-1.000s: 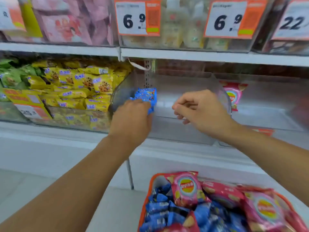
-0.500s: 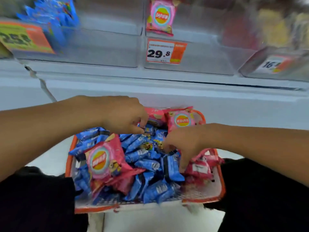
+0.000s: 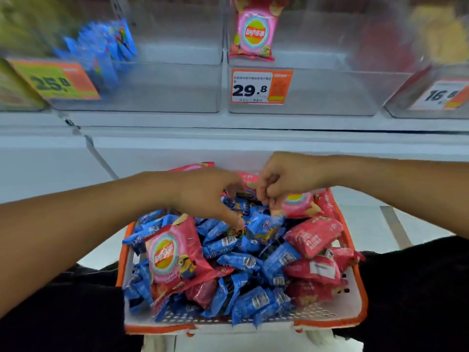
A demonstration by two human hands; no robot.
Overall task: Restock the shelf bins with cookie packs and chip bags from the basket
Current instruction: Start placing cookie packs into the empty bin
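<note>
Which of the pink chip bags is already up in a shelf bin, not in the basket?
The chip bag standing upright in the clear bin above the 29.8 price tag. All other pink bags lie in the basket among the blue cookie packs.

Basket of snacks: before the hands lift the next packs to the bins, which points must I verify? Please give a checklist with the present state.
1. Basket has stock: ok.
2. Left hand grips a blue cookie pack: cannot tell, fingers only touch the pile.
3. Right hand holds something: cannot tell.
4. Cookie bin has room: ok.
5. Chip bin has room: ok, one chip bag inside.
</note>
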